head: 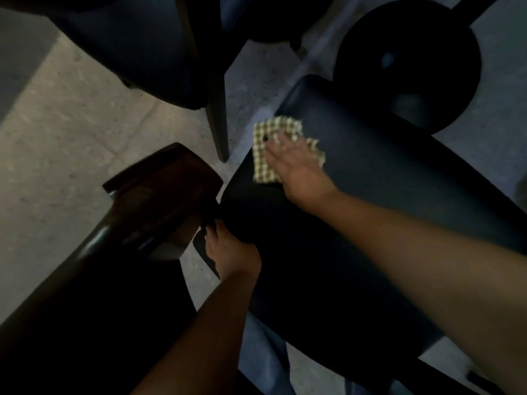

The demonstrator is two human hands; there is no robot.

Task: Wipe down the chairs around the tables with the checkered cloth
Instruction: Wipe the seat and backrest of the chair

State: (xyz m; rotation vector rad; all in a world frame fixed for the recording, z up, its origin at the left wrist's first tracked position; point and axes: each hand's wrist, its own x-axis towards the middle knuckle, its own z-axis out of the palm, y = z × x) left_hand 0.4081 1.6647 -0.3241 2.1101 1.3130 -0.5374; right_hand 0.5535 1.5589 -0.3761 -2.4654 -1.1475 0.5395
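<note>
Your right hand (288,162) lies flat on the checkered cloth (281,151), fingers spread and pressing it down onto the dark padded seat of the chair (385,201) in front of you. The cloth sits near the seat's far left corner, close to the left edge, with its pale green-and-cream checks showing around your fingers on every side (the picture is blurred here, so the fingertips are hard to separate). Your forearm reaches in from the lower right, crossing over the seat.

Your left hand (232,253) is at the seat's near left edge, fingers curled over and gripping the rim of the cushion; the thumb side is in shadow and you cannot see exactly how far it wraps.

Just left of that hand stands a glossy dark brown wooden chair back (159,189), its top rail tilted toward the upper right and almost meeting the seat's left edge.

Beyond the seat, at the upper left, a second dark chair (148,52) stands with one slim leg coming down to the floor beside the cloth's corner of the seat. At the upper right a round black table base (407,64) rests on the floor, just past the seat's far edge.

The floor (71,132) is pale speckled concrete, brighter on the left and dim under the furniture.
</note>
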